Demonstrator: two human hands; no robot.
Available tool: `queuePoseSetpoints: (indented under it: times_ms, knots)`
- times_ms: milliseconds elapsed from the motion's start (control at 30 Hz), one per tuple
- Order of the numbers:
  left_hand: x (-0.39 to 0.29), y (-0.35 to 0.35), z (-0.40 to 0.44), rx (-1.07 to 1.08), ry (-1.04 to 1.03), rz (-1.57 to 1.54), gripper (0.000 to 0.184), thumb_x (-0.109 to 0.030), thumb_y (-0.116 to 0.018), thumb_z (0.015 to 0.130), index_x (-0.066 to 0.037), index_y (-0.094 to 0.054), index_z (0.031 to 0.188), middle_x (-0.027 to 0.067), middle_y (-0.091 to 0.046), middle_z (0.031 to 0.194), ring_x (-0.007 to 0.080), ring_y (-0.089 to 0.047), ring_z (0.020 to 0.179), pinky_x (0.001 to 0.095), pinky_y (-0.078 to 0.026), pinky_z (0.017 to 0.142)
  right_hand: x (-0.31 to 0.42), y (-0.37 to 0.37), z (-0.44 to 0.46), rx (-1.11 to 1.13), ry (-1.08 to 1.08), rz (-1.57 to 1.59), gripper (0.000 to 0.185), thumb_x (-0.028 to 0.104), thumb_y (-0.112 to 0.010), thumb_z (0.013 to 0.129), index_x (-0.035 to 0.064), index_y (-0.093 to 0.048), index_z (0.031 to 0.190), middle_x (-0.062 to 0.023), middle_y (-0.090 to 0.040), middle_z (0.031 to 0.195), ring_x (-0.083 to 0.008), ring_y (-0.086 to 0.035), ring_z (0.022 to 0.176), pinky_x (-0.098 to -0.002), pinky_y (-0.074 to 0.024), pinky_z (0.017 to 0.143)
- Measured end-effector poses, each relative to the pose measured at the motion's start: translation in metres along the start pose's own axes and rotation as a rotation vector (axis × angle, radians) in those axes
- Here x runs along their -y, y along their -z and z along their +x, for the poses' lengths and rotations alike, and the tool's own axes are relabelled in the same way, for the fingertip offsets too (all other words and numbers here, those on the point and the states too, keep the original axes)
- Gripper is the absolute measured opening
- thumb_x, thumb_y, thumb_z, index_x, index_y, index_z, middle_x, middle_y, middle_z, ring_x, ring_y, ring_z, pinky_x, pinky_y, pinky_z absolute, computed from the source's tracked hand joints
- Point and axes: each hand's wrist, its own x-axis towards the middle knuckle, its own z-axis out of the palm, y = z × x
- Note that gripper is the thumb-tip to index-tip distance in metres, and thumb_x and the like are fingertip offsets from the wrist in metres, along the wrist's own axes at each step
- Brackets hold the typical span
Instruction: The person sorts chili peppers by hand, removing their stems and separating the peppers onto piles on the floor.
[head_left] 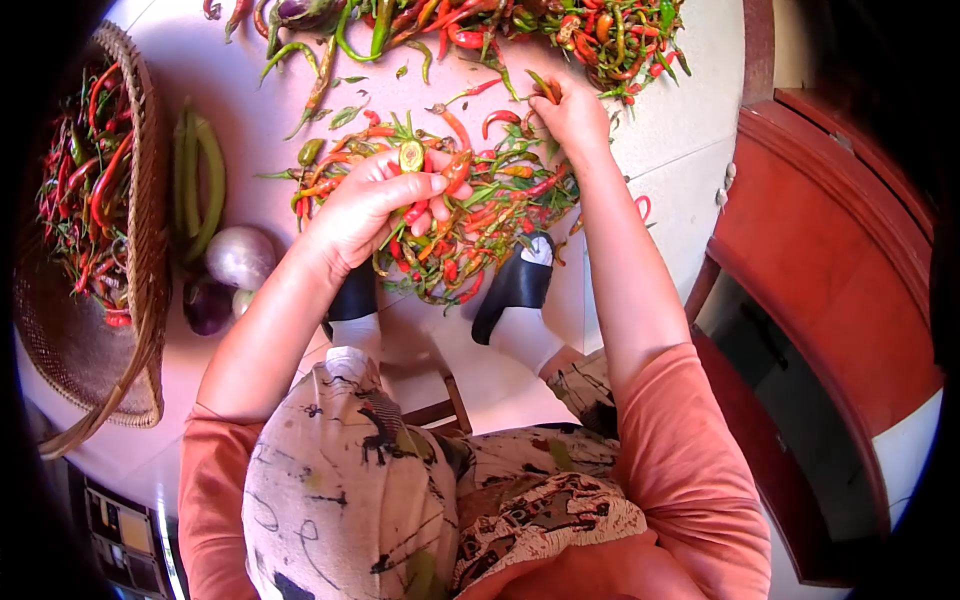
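Note:
My left hand (365,205) is closed around a small bunch of red and green chili peppers (457,172), held over the near pile. One of them shows a pale round cut or damaged end toward me. Pinched in the fingertips of my right hand (578,120) is a green-brown chili pepper (541,86), at the right edge of that pile. The near pile (510,205) of mixed red, orange and green chilies with stems lies on the floor between my feet. My left palm is partly hidden.
A larger chili heap (610,45) spreads along the far side, with a purple eggplant (303,12) in it. To the left stand a wicker basket (150,250) of chilies, long green vegetables (200,175) and round purple eggplants (240,257). Red wooden furniture (830,260) is at right.

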Motion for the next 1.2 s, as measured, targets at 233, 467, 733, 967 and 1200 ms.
queuePoseSetpoints:
  times_ms: [233,467,733,967,1200]
  knots:
    - [-0.001,0.007,-0.001,-0.005,-0.021,-0.02,0.021,-0.01,-0.055,0.085,0.0,-0.053,0.103,0.0128,-0.062,0.098,0.0115,-0.058,0.072,0.0213,-0.046,0.06,-0.006,0.029,-0.008,0.039,0.078,-0.057,0.025,0.026,-0.065,0.075,0.0044,-0.063,0.088,-0.0105,-0.066,0.078,-0.0243,-0.063,0.073,-0.035,-0.0475,0.066]
    - [0.009,0.005,0.008,-0.052,-0.056,-0.141,0.028,-0.011,-0.058,0.084,0.002,-0.054,0.109,0.0101,-0.063,0.098,0.0156,-0.061,0.087,0.0251,-0.048,0.072,0.033,0.055,-0.079,0.655,-0.187,1.451,0.021,0.012,-0.059,0.082,0.0046,-0.056,0.101,-0.001,-0.058,0.072,-0.0024,-0.043,0.05,-0.0147,-0.0308,0.042]
    - [0.009,0.014,0.01,-0.102,-0.122,-0.477,0.032,-0.015,-0.058,0.084,0.001,-0.053,0.112,0.0165,-0.059,0.11,0.0293,-0.058,0.101,0.0452,-0.048,0.089,0.114,0.042,-0.129,0.483,-0.001,1.305,0.028,0.005,-0.064,0.082,-0.0005,-0.052,0.107,-0.0073,-0.062,0.091,-0.0101,-0.06,0.079,-0.0209,-0.0473,0.069]
    - [0.006,0.021,0.009,0.081,-0.114,-0.582,0.034,-0.022,-0.051,0.087,0.0,-0.055,0.112,0.0188,-0.06,0.109,0.0318,-0.061,0.096,0.0444,-0.052,0.082,0.116,0.039,-0.139,0.36,0.099,1.091,0.028,0.007,-0.059,0.085,-0.0019,-0.057,0.111,-0.0041,-0.063,0.09,-0.0089,-0.06,0.077,-0.0225,-0.0481,0.069]
    - [-0.027,0.018,-0.017,0.063,-0.276,-0.494,0.039,-0.027,-0.054,0.086,-0.003,-0.046,0.116,0.0202,-0.058,0.103,0.0277,-0.062,0.082,0.0378,-0.053,0.065,0.037,0.002,-0.056,-0.075,0.054,0.739,0.02,0.01,-0.062,0.082,0.0042,-0.064,0.101,-0.0036,-0.06,0.087,-0.009,-0.056,0.069,-0.0227,-0.0456,0.064]
